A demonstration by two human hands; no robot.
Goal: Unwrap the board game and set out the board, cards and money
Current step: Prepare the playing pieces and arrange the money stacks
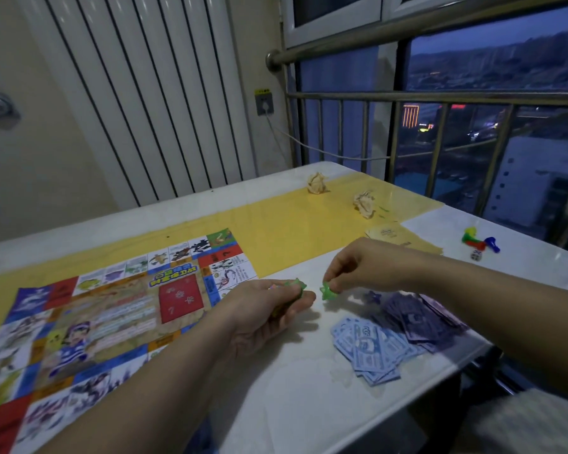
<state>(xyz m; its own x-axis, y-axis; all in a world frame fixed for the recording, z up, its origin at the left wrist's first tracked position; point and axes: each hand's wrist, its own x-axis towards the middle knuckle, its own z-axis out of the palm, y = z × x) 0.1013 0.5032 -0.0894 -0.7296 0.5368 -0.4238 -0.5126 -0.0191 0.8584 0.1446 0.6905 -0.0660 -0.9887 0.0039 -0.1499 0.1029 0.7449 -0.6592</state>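
The colourful game board lies unfolded flat on the table's left half. My left hand, palm up at the board's right edge, holds small green plastic pieces in its curled fingers. My right hand pinches one green piece just right of the left hand. Blue play money is spread in a loose pile below my right hand, with purple play money beside it. A beige card stack lies beyond my right wrist.
Two crumpled paper balls sit at the far side of the white and yellow table. Coloured pawns and a die rest near the right edge. A radiator, a railing and a window stand behind.
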